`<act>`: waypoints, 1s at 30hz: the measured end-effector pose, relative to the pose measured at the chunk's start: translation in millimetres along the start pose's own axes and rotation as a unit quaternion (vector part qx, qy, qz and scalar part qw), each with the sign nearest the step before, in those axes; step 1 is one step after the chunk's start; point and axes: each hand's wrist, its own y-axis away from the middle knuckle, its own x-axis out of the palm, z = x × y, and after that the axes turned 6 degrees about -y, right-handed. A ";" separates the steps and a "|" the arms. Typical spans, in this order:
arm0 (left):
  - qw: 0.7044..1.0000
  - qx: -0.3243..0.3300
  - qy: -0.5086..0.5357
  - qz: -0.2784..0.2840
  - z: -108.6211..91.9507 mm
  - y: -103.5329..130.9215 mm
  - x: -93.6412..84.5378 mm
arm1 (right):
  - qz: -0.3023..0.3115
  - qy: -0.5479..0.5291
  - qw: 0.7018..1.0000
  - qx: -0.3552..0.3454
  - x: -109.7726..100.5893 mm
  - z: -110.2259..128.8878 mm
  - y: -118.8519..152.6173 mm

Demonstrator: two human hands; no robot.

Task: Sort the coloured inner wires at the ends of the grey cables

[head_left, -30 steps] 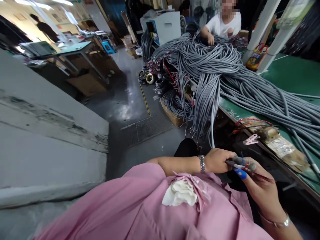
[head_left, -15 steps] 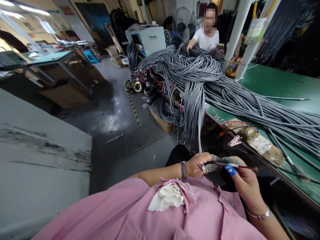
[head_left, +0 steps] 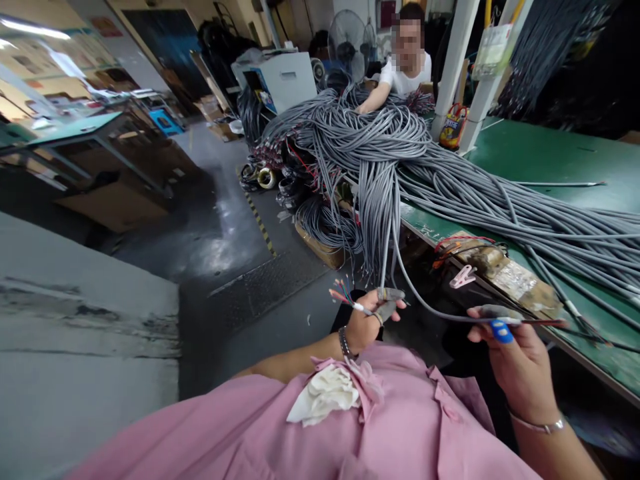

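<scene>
My left hand (head_left: 373, 319) is closed around a grey cable end whose stripped, multicoloured wires (head_left: 345, 292) fan out to the left. Grey finger covers show on its thumb and finger. Farther right, my right hand (head_left: 515, 340) pinches another grey cable (head_left: 435, 312) near its white-wrapped end, from which dark red wires (head_left: 545, 323) stick out to the right. A blue wrap sits on the right thumb. This cable curves up to the large bundle of grey cables (head_left: 383, 187) that hangs over the edge of the green table (head_left: 530, 150).
Along the table's front edge are a pink clip (head_left: 463, 276) and a taped block (head_left: 520, 283). A cardboard box (head_left: 320, 245) holding coiled cable stands on the floor. Across the cable pile, a person in a white shirt (head_left: 411, 79) reaches into it. A pale wall (head_left: 90, 333) rises at left.
My hands have moved apart, the left one leftward and the right one rightward with its cable. A length of cable now shows between them. The person opposite has reached farther into the pile.
</scene>
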 end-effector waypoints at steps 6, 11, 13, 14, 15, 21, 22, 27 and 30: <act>0.998 -0.039 0.050 0.028 -9.3 -21.7 6.1 | 0.083 0.021 0.988 0.131 17.6 -9.1 -10.3; 0.989 -0.052 0.020 0.137 -22.6 -28.5 38.3 | 0.091 -0.067 0.973 0.203 50.7 -26.4 -17.0; 0.986 -0.055 0.014 0.156 -22.4 -29.8 45.9 | 0.067 -0.092 0.969 0.219 55.6 -29.2 -17.4; 0.985 -0.056 0.012 0.163 -21.1 -30.7 48.0 | 0.058 -0.099 0.967 0.227 56.2 -29.9 -17.2; 0.984 -0.058 0.009 0.171 -19.4 -31.8 49.3 | 0.052 -0.103 0.965 0.235 56.1 -30.2 -16.9; 0.986 -0.030 -0.052 0.154 -8.7 -38.3 52.5 | 0.060 -0.089 0.957 0.268 52.3 -35.1 -14.5; 0.988 -0.030 -0.063 0.138 -7.8 -38.9 53.0 | 0.076 -0.082 0.957 0.266 50.8 -36.3 -14.4; 0.989 -0.108 -0.022 0.095 -5.1 -42.1 49.5 | 0.082 -0.018 0.976 0.202 39.4 -31.6 -21.5; 0.983 -0.140 -0.013 0.122 -3.2 -43.4 45.6 | 0.039 -0.013 0.983 0.179 38.2 -22.0 -31.2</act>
